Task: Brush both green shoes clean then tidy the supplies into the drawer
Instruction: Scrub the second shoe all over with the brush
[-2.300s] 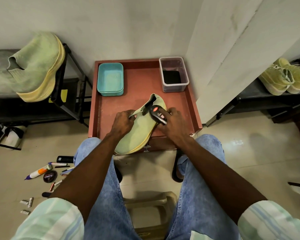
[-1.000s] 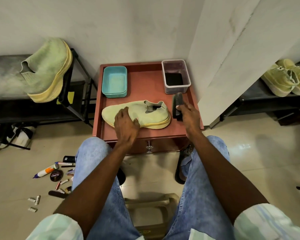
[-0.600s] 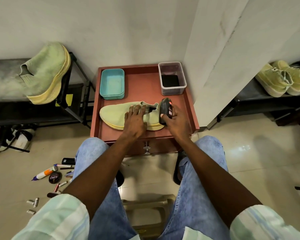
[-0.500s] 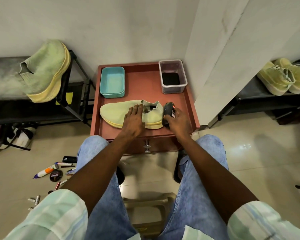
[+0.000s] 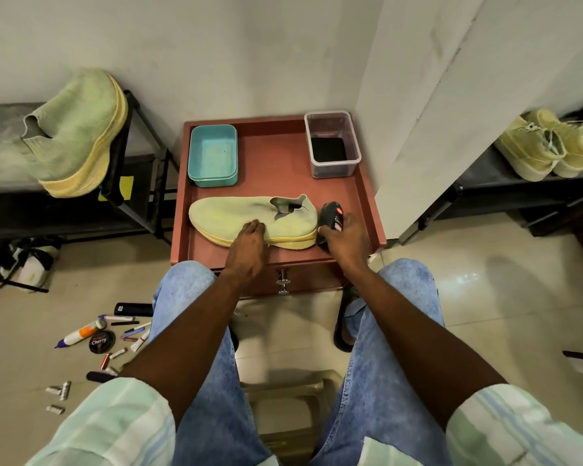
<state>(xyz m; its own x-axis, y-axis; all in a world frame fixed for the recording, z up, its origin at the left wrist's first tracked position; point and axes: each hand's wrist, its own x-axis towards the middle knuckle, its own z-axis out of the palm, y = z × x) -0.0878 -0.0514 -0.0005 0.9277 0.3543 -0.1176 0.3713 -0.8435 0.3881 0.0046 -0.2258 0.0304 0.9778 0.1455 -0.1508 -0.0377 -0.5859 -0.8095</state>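
Head view: left hand [image 5: 246, 245] flat on shoe [image 5: 249, 218]

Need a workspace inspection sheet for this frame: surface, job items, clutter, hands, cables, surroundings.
Surface: red cabinet top with raised rim; drawer knob on the front, drawer shut.
Job's things: green shoe lying on the top, toe to the left; second green shoe propped on the black rack; black brush at the first shoe's heel.
Clutter: teal tray, clear tub with dark contents; polish tin, pens and small items loose on the floor.
Hands: left hand pressing on the shoe's side; right hand with a closed grip on the brush.
Cables: nothing seen.
Surroundings: white wall; pale sneakers on a shelf to the right; plastic stool between the knees.
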